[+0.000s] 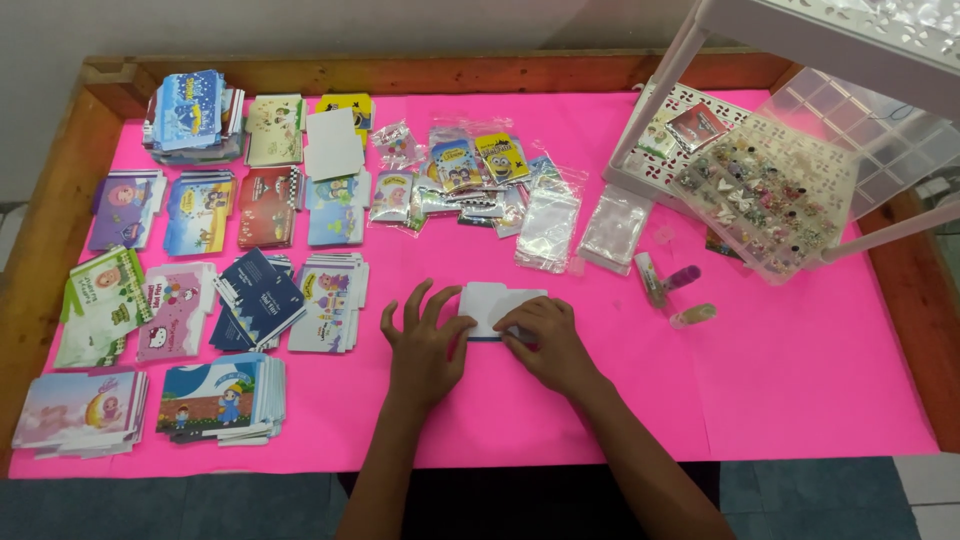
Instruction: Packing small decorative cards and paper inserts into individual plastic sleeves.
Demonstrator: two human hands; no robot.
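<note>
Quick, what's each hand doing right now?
Left hand: open, fingers spread, pressing flat on the white card.
Right hand: fingers curled, pressing on the same card; no clear grip.

Single view, head-mounted. The camera looks steeply down and forward from above the near edge of the pink table (780, 380), at arm's length. The far wooden rim (450, 72) runs level across the top of frame. Both forearms enter from the bottom centre. A white rack (800, 25) intrudes at top right. No second view shares the scene.
</note>
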